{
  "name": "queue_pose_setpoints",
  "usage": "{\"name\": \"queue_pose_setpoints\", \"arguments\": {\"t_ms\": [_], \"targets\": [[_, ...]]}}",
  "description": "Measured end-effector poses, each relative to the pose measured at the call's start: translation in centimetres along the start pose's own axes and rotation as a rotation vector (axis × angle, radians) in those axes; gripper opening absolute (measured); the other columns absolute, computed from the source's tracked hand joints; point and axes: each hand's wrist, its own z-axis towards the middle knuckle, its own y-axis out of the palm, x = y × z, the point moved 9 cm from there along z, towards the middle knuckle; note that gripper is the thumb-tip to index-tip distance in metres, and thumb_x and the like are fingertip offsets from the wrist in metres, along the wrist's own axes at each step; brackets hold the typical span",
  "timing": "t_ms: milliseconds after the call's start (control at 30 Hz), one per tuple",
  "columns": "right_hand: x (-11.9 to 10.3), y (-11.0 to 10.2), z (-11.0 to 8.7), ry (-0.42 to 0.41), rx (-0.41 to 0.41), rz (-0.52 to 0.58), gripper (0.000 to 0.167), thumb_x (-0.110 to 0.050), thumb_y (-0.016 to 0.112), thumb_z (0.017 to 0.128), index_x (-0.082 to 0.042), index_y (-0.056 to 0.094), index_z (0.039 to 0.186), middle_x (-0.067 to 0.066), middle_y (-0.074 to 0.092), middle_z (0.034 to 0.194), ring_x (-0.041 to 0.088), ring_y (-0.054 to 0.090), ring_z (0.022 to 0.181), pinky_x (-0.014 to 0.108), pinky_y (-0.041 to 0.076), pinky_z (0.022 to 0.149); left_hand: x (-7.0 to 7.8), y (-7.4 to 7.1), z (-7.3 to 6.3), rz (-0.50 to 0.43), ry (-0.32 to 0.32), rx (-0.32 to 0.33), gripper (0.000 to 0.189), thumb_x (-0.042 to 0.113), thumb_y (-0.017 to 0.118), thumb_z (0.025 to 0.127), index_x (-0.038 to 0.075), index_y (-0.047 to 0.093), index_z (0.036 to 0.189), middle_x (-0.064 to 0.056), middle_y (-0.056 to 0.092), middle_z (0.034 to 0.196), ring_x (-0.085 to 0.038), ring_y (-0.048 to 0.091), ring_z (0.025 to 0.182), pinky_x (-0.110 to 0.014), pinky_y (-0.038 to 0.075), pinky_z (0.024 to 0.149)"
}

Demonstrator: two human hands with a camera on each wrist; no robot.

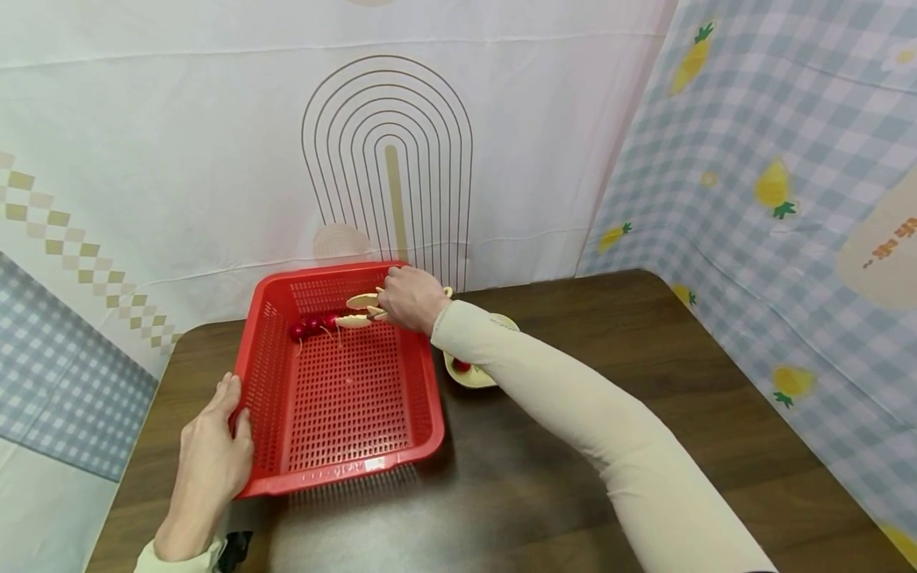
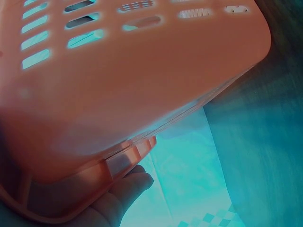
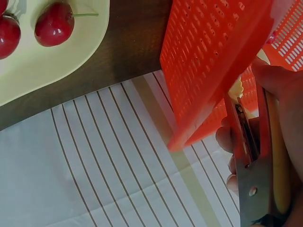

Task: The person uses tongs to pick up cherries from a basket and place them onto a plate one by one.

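A red plastic basket [image 1: 349,410] with slotted walls stands on the table, and several red cherries [image 1: 298,331] with stems lie in a row near its back wall. The left hand [image 1: 215,446] grips the basket's left rim, its thumb on the rim's inner side. Over the basket's back right part, the right hand [image 1: 411,299] holds a pair of tongs [image 3: 255,184] with metal arms and cream tips. Those tips are spread apart, close beside the rightmost cherry. Beyond the right wall sits a pale yellow plate [image 1: 469,380] with more cherries [image 3: 54,24].
The dark wooden table [image 1: 559,493] backs onto a hanging white cloth [image 1: 215,159] with arch lines. A blue checked cloth [image 1: 752,263] hangs along the right side. The right sleeve [image 1: 566,406] passes over part of the plate.
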Motion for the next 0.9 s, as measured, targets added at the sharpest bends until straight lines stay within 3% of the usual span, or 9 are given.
{"name": "queue_pose_setpoints", "arguments": {"t_ms": [200, 900], "targets": [[-0.3, 0.6, 0.3, -0.008, -0.013, -0.003, 0.032, -0.044, 0.057, 0.102, -0.019, 0.076, 0.099, 0.000, 0.075, 0.110, 0.019, 0.066, 0.108, 0.032, 0.055, 0.098, -0.1, 0.1, 0.0, 0.001, 0.002, 0.004, 0.053, 0.002, 0.048, 0.101, -0.008, 0.037, 0.152, -0.027, 0.035, 0.159, -0.051, 0.040, 0.143, -0.064, 0.034, 0.116], [-1.3, -0.2, 1.3, -0.005, 0.013, -0.004, 0.034, -0.048, 0.055, 0.102, -0.021, 0.075, 0.094, -0.002, 0.075, 0.108, 0.020, 0.066, 0.106, 0.033, 0.055, 0.094, -0.1, -0.1, 0.0, 0.005, 0.002, 0.002, 0.051, 0.001, 0.049, 0.102, -0.010, 0.039, 0.151, -0.028, 0.037, 0.158, -0.051, 0.040, 0.143, -0.065, 0.036, 0.114]]}}
